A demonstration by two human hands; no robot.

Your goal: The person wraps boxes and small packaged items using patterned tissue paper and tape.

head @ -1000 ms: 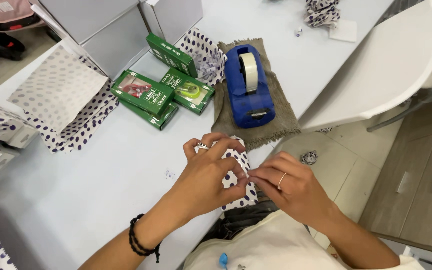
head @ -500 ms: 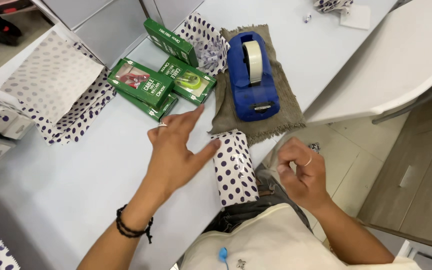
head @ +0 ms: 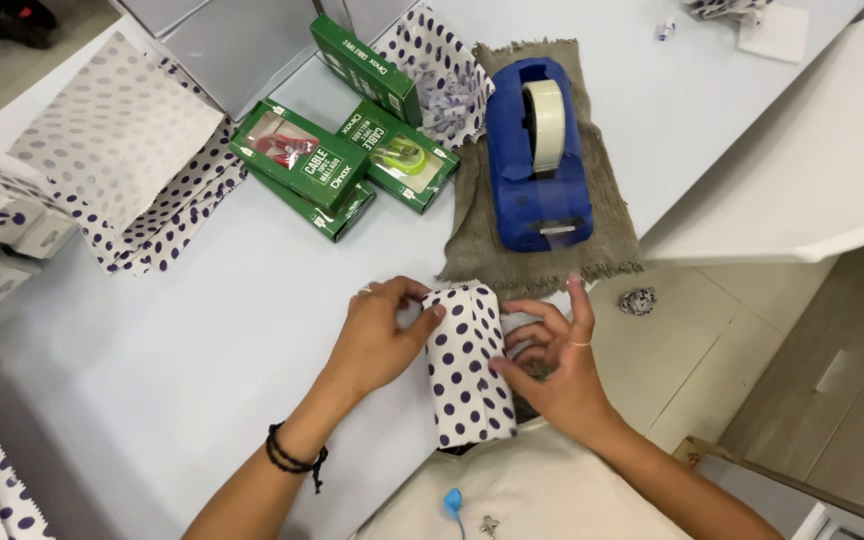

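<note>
Wrapping step: dotted parcel at near table edge, fingers of left hand and right hand pressing its sides. Next probably tape from dispenser, just beyond.

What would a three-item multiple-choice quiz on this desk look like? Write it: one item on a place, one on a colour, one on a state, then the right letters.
1. Where does the tape dispenser stand?
A. on the burlap cloth
B. on the floor
C. on the green boxes

2. What colour are the dots on the wrapped parcel?
A. red
B. dark purple
C. yellow

3. How is the parcel held?
A. by neither hand
B. by the right hand alone
C. between both hands

Answers:
1 A, the blue dispenser sits on the brownish cloth.
2 B, dark purple dots cover white paper.
3 C, the left hand presses one side and the right hand the other, at the table edge.
</note>
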